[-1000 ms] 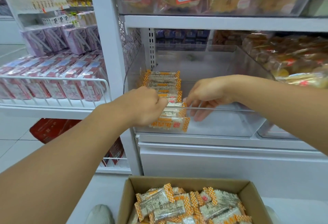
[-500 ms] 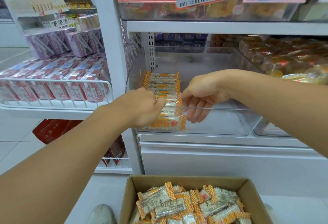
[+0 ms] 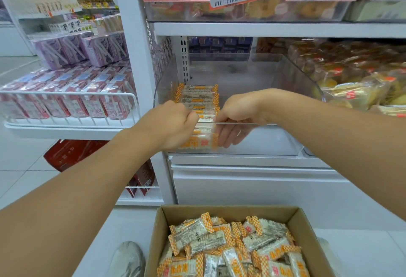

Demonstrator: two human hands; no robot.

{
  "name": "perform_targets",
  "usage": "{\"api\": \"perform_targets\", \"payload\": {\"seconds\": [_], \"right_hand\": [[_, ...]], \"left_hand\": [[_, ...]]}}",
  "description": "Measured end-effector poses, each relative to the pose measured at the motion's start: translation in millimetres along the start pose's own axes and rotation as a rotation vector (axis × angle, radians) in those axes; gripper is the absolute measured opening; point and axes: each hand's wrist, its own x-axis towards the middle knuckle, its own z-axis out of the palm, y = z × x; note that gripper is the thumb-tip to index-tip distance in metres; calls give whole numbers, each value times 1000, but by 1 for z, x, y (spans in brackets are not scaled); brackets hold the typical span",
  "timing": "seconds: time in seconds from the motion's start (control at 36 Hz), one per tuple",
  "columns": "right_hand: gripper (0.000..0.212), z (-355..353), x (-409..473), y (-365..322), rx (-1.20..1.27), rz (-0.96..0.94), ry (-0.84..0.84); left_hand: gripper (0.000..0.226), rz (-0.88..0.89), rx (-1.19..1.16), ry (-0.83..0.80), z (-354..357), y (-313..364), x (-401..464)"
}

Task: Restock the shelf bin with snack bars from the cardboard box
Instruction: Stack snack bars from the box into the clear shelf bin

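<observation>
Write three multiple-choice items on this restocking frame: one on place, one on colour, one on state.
1. Where in the clear bin does the row of snack bars sit?
A. along its left side
B. along its right side
C. across its back wall

2. What colour are the crimped ends of the bar wrappers?
A. blue
B. orange
C. green

3. What state is the cardboard box in?
A. taped shut
B. open and empty
C. open with many loose bars inside

Answers:
1. A: the row runs front to back by the bin's left wall, and the rest of the bin floor is bare.
2. B: orange checked ends show on the bars in both bin and box.
3. C: the box top is open and loose bars fill the part of it in view, while the left hand and right hand work at the row's front.
</observation>
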Motion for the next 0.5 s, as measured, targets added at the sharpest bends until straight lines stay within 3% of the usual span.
{"api": "perform_targets", "payload": {"seconds": [0.06, 0.11, 0.19, 0.25, 0.31, 0.36, 0.44, 0.47, 0.5], "right_hand": [[39, 0, -4, 2, -23, -46, 41], [33, -1, -14, 7, -170, -140, 210], [35, 7, -34, 28, -250, -431, 852], [36, 28, -46, 46, -45, -675, 1252], [39, 62, -43, 70, 144, -772, 1366], [40, 106, -28, 102, 141, -668, 1268], [33, 164, -12, 167, -239, -393, 715], [44, 179, -12, 189, -386, -276, 487], [72, 192, -13, 212, -482, -153, 299]], "left_hand": [[63, 51, -7, 52, 0, -2, -1], [55, 145, -5, 145, -2, 0, -5], [40, 254, -31, 318, -7, 11, -16], [35, 262, -51, 384, -2, 21, -27], [31, 244, -31, 278, 23, 32, -40], [31, 161, 79, -54, 62, 40, -56], [45, -50, 303, -564, 127, 38, -98], [55, -121, 328, -642, 148, 33, -115], [68, -194, 329, -687, 167, 25, -133]]}}
